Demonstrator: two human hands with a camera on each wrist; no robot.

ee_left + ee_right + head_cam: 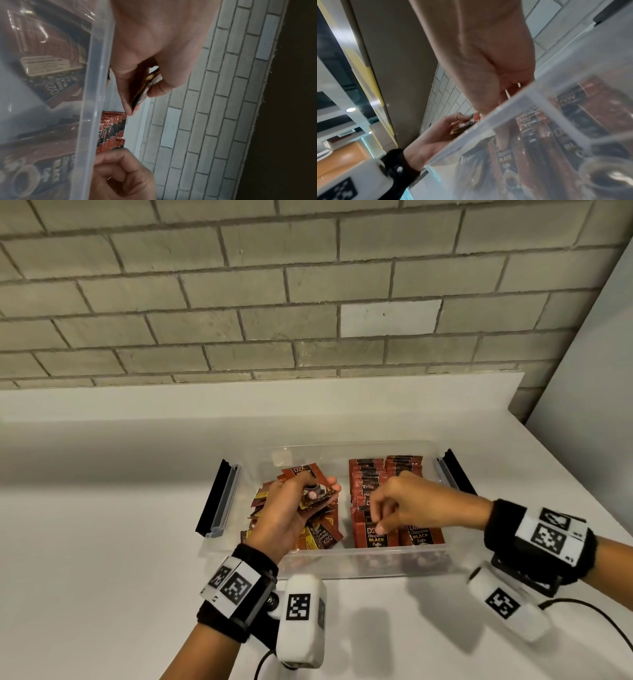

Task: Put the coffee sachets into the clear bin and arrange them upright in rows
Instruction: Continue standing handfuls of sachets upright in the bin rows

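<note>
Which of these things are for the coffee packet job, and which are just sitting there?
For the job:
- clear bin
- loose packets heaped in its left half
- upright packets in rows on the right
- left hand, gripping a few packets
- right hand, fingertips on an upright packet

Just there:
- black clips on the bin ends
- white counter
- brick wall

White table [102,542], matte, w/ raised white back lip against grey brick wall. Directly on it: clear bin [342,568], rectangular, near centre-right, long side parallel to front edge; black-and-grey latch handles folded out at L and R ends. Black cable [579,609] lies at right-front.
</note>
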